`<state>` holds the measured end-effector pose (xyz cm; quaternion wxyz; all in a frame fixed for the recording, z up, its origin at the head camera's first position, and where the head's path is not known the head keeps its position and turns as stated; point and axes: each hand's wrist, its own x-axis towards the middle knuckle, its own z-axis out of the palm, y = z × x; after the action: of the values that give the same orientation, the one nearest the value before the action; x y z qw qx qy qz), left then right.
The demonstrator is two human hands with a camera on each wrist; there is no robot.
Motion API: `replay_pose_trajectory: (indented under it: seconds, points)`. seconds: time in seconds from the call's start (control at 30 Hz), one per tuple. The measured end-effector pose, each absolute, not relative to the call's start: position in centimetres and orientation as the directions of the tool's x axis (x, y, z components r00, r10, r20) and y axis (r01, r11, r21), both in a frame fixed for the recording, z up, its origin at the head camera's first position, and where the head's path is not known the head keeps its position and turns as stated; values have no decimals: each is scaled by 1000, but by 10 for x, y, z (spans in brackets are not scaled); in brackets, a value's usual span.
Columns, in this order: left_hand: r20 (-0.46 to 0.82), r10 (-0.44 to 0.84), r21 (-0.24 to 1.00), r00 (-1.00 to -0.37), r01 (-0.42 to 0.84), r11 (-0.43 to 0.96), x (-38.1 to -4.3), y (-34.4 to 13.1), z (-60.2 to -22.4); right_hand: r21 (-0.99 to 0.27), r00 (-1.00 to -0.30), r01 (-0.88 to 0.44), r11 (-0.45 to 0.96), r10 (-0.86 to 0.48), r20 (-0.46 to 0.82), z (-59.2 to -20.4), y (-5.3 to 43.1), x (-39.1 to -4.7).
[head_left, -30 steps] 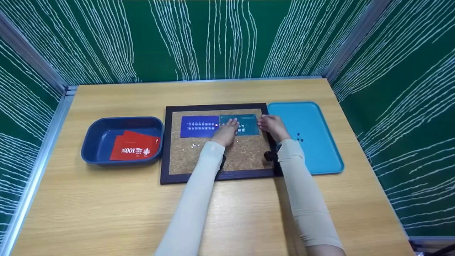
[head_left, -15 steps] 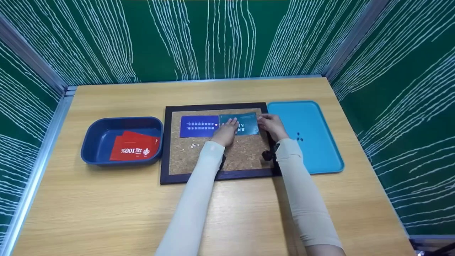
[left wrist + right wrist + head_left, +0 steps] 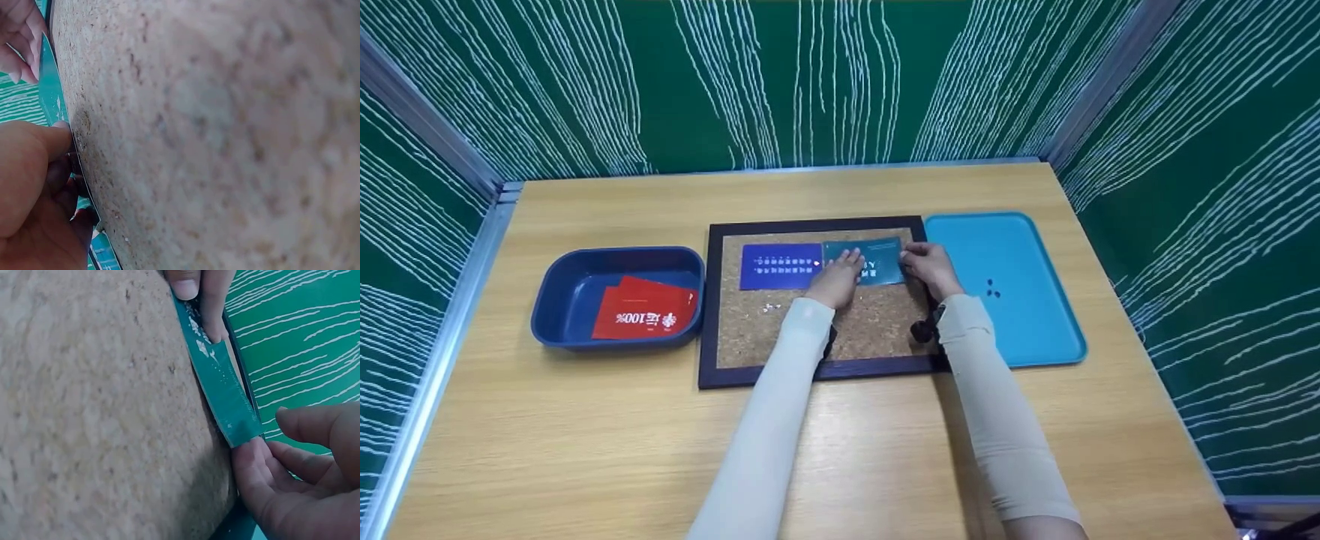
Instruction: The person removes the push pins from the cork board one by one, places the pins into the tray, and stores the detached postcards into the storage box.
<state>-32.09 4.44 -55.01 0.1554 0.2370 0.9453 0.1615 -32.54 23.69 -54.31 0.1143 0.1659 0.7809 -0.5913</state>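
Note:
A green printed card lies on a dark-framed cork board, end to end with a purple card. My left hand rests on the green card with extended fingers spread over its left part, and its thumb is at the card's near edge. At the card's right end is my right hand. In the right wrist view, one of its fingertips meets the underside of the card's end, while its thumb stands apart from the card.
A navy tub with red cards stands left of the board. To the right, a light-blue tray holds several small dark pieces. Tiny whitish pieces lie on the cork. Green patterned walls surround the table.
My right hand has shifted slightly left at the green card's right end. My left hand stays in place on the card.

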Motion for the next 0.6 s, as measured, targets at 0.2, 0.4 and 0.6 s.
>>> replay_pose_trajectory:
  seconds: [0.2, 0.4, 0.6]
  points:
    - [-222, 499, 385, -838, 394, 834, -321, 45, -550, -841, -920, 392, 374, 131, -370, -544, 236, -322]
    - [-242, 498, 383, -833, 389, 838, -321, 45, -550, -791, -926, 371, 486, 135, -352, -546, 235, -320]
    - [-244, 490, 389, -837, 378, 840, -321, 45, -549, -748, -923, 380, 544, 174, -343, -547, 232, -319]
